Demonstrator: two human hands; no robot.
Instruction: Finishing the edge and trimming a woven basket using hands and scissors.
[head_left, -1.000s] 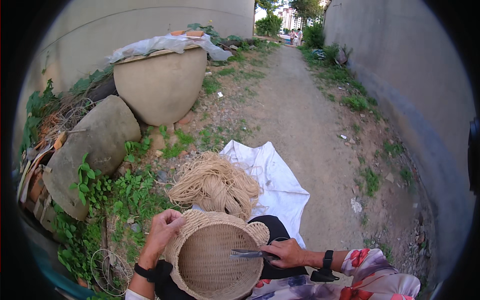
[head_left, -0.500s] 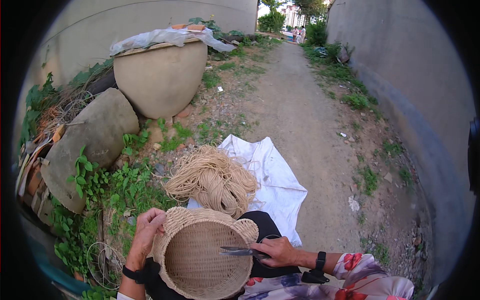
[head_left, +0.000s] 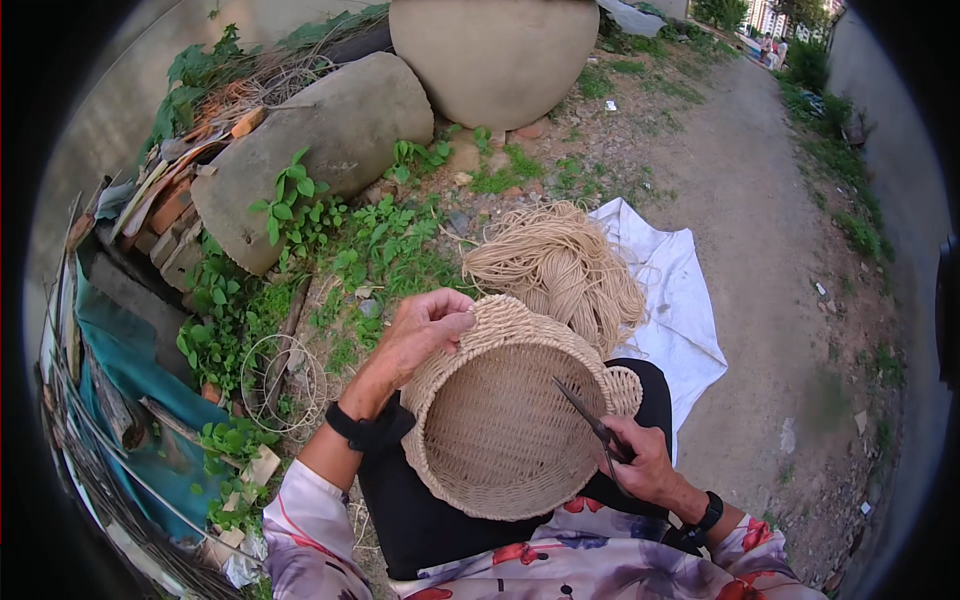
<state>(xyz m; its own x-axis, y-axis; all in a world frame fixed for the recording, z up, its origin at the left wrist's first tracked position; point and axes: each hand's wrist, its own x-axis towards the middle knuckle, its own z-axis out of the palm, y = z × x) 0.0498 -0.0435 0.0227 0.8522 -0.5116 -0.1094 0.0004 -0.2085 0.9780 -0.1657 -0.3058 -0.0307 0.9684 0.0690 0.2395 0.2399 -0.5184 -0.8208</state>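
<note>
A round basket (head_left: 440,465) of pale woven cord, with two ear-like loops on its far rim, rests on the dark cloth over my lap, its mouth facing up. My left hand (head_left: 425,330) is closed in a pinch at the basket's left ear; whether a loose cord end is between the fingertips is hidden. In my right hand (head_left: 645,465) are dark scissors (head_left: 580,405), held over the right side of the basket's mouth. Their blades point up and left and look nearly closed. The right ear (head_left: 625,390) stands just beyond that hand.
A heap of tan cord (head_left: 565,270) lies on a white sheet (head_left: 675,300) past the basket. Left are weeds, a loose coil of thin strands (head_left: 280,385), a curved grey slab (head_left: 320,150) and teal cloth (head_left: 130,370). A big clay vat (head_left: 490,60) stands beyond; a dirt path runs right.
The view has swung left and down. My right hand has turned the scissors from pointing left to pointing up and left. My left hand stays at the basket's left ear.
</note>
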